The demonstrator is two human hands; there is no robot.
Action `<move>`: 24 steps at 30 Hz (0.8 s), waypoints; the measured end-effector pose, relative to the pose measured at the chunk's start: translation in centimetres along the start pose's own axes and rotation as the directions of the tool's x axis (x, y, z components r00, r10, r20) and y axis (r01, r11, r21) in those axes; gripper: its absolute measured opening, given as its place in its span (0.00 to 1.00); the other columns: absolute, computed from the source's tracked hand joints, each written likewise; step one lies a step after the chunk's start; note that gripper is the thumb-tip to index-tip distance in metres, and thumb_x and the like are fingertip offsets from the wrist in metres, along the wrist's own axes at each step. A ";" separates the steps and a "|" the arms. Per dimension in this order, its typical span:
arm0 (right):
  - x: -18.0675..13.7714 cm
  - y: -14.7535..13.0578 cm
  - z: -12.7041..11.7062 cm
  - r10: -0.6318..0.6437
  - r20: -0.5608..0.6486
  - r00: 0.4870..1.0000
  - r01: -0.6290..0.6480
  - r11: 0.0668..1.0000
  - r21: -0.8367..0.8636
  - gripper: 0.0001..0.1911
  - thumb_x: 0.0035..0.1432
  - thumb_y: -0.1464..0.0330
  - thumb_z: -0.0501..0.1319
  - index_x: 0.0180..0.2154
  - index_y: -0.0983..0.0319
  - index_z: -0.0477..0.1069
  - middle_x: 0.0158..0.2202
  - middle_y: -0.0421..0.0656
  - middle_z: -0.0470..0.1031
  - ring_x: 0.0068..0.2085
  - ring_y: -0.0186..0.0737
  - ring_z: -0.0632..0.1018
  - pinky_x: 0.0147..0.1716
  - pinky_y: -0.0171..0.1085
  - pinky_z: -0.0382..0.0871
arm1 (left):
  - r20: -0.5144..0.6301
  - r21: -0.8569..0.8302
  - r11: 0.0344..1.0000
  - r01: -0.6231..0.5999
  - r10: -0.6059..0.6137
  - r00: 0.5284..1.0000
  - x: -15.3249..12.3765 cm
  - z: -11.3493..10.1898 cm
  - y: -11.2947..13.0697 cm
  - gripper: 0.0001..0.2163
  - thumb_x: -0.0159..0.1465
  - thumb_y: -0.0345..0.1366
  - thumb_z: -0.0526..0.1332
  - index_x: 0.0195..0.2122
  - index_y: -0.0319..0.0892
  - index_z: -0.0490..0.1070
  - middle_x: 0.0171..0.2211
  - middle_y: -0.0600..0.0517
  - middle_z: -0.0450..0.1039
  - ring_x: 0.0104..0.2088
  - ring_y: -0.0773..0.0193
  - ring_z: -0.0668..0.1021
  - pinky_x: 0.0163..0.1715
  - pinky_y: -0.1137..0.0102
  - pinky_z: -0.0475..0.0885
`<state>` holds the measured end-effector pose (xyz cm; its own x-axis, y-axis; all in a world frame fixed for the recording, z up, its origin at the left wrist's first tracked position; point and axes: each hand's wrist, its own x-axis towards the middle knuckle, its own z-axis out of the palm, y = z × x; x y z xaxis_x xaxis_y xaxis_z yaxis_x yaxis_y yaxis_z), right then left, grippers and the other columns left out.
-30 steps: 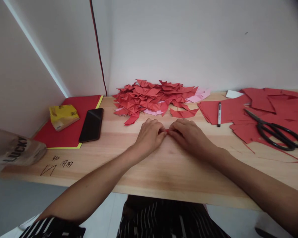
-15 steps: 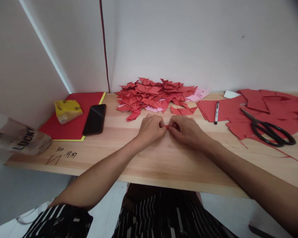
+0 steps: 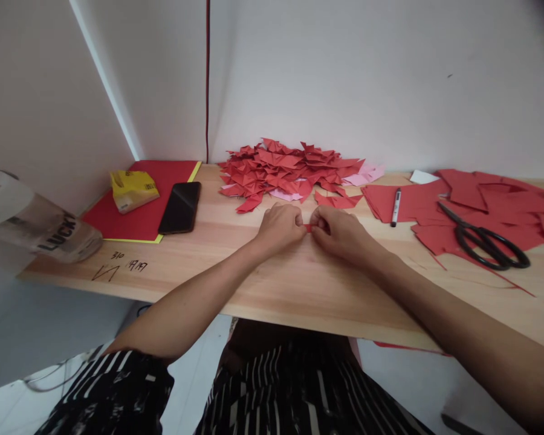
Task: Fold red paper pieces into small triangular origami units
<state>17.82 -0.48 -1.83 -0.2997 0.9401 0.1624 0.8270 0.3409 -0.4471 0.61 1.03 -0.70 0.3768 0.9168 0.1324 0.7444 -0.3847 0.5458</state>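
Likely fault: the small red paper point(image 3: 308, 228) may tear or crease askew.
Probable cause: uneven pull or pressure from the two sides.
Left hand point(image 3: 281, 226): grip pinching the red paper from the left.
Right hand point(image 3: 336, 231): grip pinching it from the right.
Paper's place: between both grips, only a sliver showing, well in from the surface point(image 3: 294, 284)'s front edge.

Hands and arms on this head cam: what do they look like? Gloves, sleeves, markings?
Left hand and right hand are both ungloved, with no watch or bracelet visible. Forearms bare. The left sleeve is loose, black with white stripes, ending near the elbow; the right sleeve is out of frame.
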 end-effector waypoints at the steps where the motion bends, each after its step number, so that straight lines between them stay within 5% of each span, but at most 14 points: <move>1: 0.0 0.1 0.0 -0.003 -0.006 1.000 0.003 1.000 0.008 0.05 0.50 0.73 0.56 0.33 0.59 0.66 0.30 0.41 0.73 0.31 0.40 0.70 0.30 0.37 0.57 | 0.005 -0.001 1.000 -0.002 0.002 1.000 0.0 0.0 -0.1 0.06 0.54 0.28 0.59 0.21 0.40 0.67 0.28 0.49 0.74 0.34 0.61 0.73 0.39 0.66 0.67; 11: 0.1 0.1 0.3 -0.043 -0.041 0.998 0.040 0.996 -0.078 0.05 0.55 0.65 0.57 0.34 0.60 0.64 0.34 0.46 0.73 0.33 0.43 0.71 0.32 0.39 0.59 | 0.027 0.016 1.000 0.015 -0.016 1.000 0.3 -0.1 0.1 0.05 0.54 0.30 0.59 0.22 0.41 0.67 0.28 0.49 0.74 0.34 0.60 0.73 0.37 0.67 0.67; 20: 0.0 0.5 0.1 -0.079 -0.019 0.997 0.078 0.996 -0.048 0.08 0.52 0.74 0.54 0.36 0.60 0.66 0.34 0.45 0.75 0.34 0.43 0.72 0.33 0.39 0.58 | 0.048 0.021 1.000 0.005 -0.006 0.999 0.2 -0.3 0.0 0.06 0.54 0.28 0.58 0.21 0.41 0.65 0.28 0.50 0.73 0.34 0.61 0.72 0.35 0.68 0.67; 24: 0.0 0.2 0.3 -0.055 -0.032 0.998 0.052 0.995 -0.089 0.05 0.55 0.68 0.55 0.36 0.60 0.66 0.36 0.46 0.74 0.36 0.45 0.72 0.33 0.40 0.58 | 0.047 0.016 1.000 0.008 -0.009 0.999 0.1 -0.4 0.1 0.07 0.54 0.28 0.58 0.20 0.41 0.64 0.27 0.50 0.72 0.33 0.62 0.72 0.34 0.68 0.66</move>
<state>17.84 -0.44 -2.16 -0.3293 0.9195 0.2144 0.8495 0.3877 -0.3579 0.51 1.14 -0.24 0.3954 0.9142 0.0888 0.7560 -0.3788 0.5338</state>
